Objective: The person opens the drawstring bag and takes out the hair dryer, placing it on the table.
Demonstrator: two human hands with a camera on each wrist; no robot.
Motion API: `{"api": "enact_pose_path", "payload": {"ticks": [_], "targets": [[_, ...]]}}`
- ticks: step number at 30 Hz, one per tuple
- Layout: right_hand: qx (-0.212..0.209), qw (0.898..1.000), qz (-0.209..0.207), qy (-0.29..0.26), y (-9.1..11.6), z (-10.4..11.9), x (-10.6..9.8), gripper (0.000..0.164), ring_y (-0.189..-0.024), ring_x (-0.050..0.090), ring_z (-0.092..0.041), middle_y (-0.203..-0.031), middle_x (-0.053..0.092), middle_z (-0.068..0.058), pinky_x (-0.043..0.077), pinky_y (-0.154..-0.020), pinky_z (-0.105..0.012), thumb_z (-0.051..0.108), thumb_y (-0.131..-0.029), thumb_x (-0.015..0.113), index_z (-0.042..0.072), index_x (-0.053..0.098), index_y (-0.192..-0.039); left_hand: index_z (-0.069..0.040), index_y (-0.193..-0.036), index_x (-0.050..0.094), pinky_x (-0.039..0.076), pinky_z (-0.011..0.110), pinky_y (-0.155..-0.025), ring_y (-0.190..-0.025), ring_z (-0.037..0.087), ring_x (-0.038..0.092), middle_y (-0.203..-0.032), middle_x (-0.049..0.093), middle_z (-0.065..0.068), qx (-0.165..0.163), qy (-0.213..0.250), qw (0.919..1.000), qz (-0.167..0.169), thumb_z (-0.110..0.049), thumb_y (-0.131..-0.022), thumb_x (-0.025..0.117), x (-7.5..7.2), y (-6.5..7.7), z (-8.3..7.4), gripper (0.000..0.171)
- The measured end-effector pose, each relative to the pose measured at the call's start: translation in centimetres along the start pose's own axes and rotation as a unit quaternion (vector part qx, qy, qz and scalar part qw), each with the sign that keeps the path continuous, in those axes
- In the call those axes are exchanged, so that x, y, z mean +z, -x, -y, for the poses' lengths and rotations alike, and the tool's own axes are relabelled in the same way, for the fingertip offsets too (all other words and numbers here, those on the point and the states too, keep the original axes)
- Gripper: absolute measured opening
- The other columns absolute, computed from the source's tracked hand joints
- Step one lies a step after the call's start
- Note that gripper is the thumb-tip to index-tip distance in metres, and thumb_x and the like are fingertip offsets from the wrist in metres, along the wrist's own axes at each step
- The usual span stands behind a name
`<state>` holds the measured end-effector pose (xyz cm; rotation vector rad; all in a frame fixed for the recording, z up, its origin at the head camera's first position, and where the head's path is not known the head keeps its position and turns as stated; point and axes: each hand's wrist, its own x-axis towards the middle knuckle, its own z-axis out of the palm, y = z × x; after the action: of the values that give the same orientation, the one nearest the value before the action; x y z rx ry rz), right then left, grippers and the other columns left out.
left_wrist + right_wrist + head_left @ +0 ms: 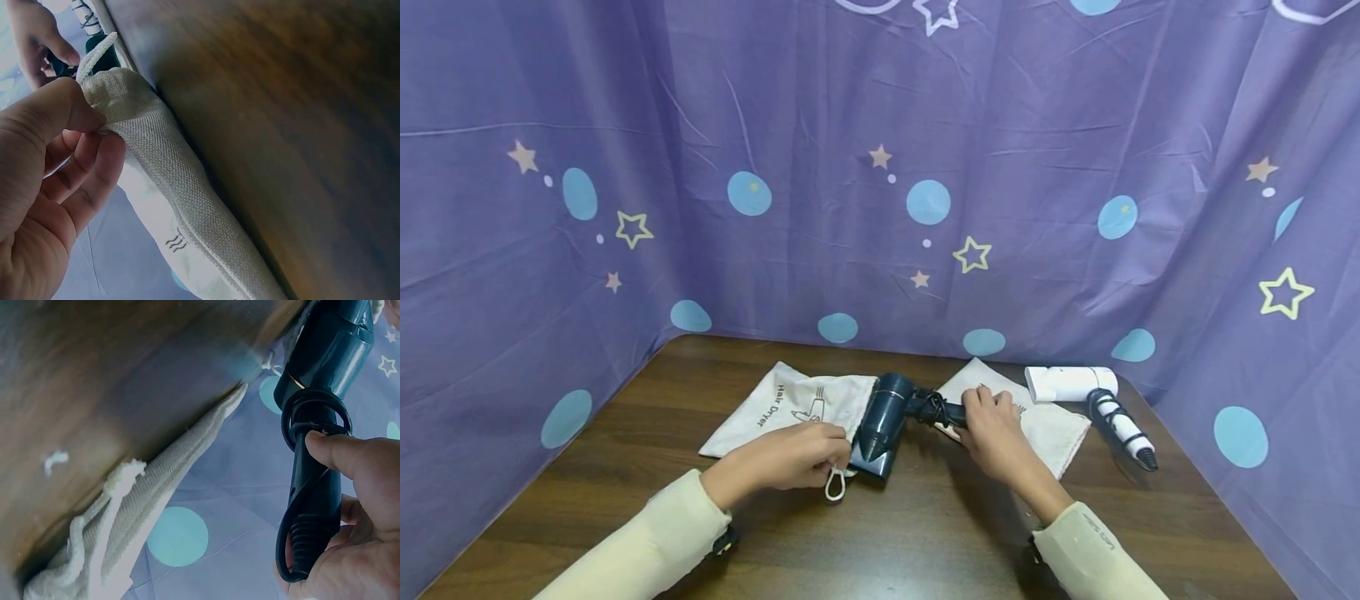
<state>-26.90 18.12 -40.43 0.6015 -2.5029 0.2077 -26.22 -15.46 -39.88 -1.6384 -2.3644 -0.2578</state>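
Observation:
A dark teal hair dryer (882, 423) lies across the middle, its black cord wound about the handle. My right hand (996, 429) grips that handle (306, 494), thumb along it near the coiled cord. At the dryer's left is a cream cloth bag (767, 408) printed "Hair Dryer". My left hand (797, 457) pinches the bag's edge by its mouth, between thumb and fingers, as the left wrist view (103, 125) shows up close. A white drawstring loop (836, 485) hangs below the left fingers. The dryer's barrel stands at the bag's mouth; how far it reaches inside is hidden.
Behind my right hand lies a second cream bag (1056, 433), with its knotted drawstring (119, 481) in the right wrist view. A white hair dryer (1071, 383) with a black cord around its handle rests at the right back of the wooden table (925, 542). A purple curtain (850, 167) surrounds the table.

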Motion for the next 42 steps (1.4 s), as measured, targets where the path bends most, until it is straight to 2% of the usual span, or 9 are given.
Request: {"api": "enact_pose_path", "payload": {"ticks": [6, 11, 17, 25, 33, 36, 42], "targets": [[0.011, 1.0, -0.002, 0.003, 0.0, -0.3, -0.7, 0.04, -0.084, 0.047, -0.041, -0.091, 0.054, -0.015, 0.035, -0.064, -0.046, 0.017, -0.08, 0.086, 0.004, 0.053, -0.097, -0.015, -0.081, 0.057, 0.035, 0.014, -0.063, -0.07, -0.001, 0.039, -0.076, 0.047, -0.008, 0.004, 0.011, 0.9998, -0.016, 0.008, -0.066, 0.068, -0.3, 0.3, 0.1, 0.029], [0.009, 1.0, -0.007, -0.001, -0.2, -1.0, -1.3, 0.04, -0.083, 0.046, -0.041, -0.09, 0.053, -0.014, 0.035, -0.067, -0.047, 0.016, -0.081, 0.086, 0.003, 0.053, -0.098, -0.014, -0.081, 0.056, 0.035, 0.014, -0.062, -0.071, 0.0, 0.039, -0.075, 0.048, -0.007, 0.008, 0.01, 0.9994, -0.031, 0.008, -0.064, 0.067, -0.5, 0.6, 0.3, 0.03], [0.019, 1.0, -0.014, -0.01, -0.4, -1.8, -1.7, 0.038, -0.084, 0.048, -0.043, -0.09, 0.053, -0.015, 0.038, -0.065, -0.05, 0.014, -0.082, 0.084, 0.003, 0.053, -0.099, -0.016, -0.081, 0.055, 0.036, 0.014, -0.063, -0.071, -0.001, 0.04, -0.076, 0.048, -0.008, 0.001, 0.011, 0.9997, -0.024, 0.007, -0.066, 0.067, -0.5, 0.9, 0.5, 0.029], [0.056, 0.998, 0.008, -0.028, -0.7, -2.3, -2.3, 0.033, -0.086, 0.045, -0.043, -0.095, 0.051, -0.016, 0.036, -0.063, -0.048, 0.015, -0.088, 0.079, 0.003, 0.051, -0.101, -0.016, -0.08, 0.054, 0.035, 0.014, -0.063, -0.07, -0.001, 0.039, -0.075, 0.048, -0.008, 0.0, 0.008, 0.9997, -0.023, 0.005, -0.067, 0.067, -0.7, 0.8, 0.5, 0.028], [0.085, 0.995, 0.008, -0.045, -1.3, -2.3, -1.8, 0.034, -0.084, 0.043, -0.043, -0.094, 0.051, -0.016, 0.035, -0.063, -0.049, 0.019, -0.09, 0.078, 0.003, 0.05, -0.1, -0.017, -0.08, 0.055, 0.034, 0.014, -0.062, -0.068, -0.002, 0.039, -0.074, 0.047, -0.009, 0.002, 0.002, 0.9996, -0.027, 0.003, -0.066, 0.067, -0.9, 0.8, 0.3, 0.028], [0.088, 0.995, 0.002, -0.051, -1.7, -2.1, -1.8, 0.035, -0.086, 0.044, -0.045, -0.095, 0.051, -0.018, 0.035, -0.066, -0.051, 0.018, -0.089, 0.079, 0.001, 0.051, -0.103, -0.017, -0.079, 0.055, 0.033, 0.013, -0.062, -0.068, -0.002, 0.038, -0.073, 0.047, -0.009, 0.009, 0.007, 0.9995, -0.031, 0.004, -0.065, 0.067, -0.9, 0.7, 0.1, 0.028], [0.079, 0.996, -0.026, -0.045, -2.4, -1.4, -1.2, 0.035, -0.091, 0.047, -0.05, -0.096, 0.053, -0.022, 0.037, -0.081, -0.061, 0.014, -0.087, 0.079, -0.002, 0.053, -0.103, -0.015, -0.077, 0.052, 0.03, 0.011, -0.061, -0.067, -0.003, 0.036, -0.072, 0.043, -0.009, 0.024, 0.023, 0.9991, -0.028, 0.005, -0.063, 0.065, -1.0, 0.6, -0.2, 0.028]]}}
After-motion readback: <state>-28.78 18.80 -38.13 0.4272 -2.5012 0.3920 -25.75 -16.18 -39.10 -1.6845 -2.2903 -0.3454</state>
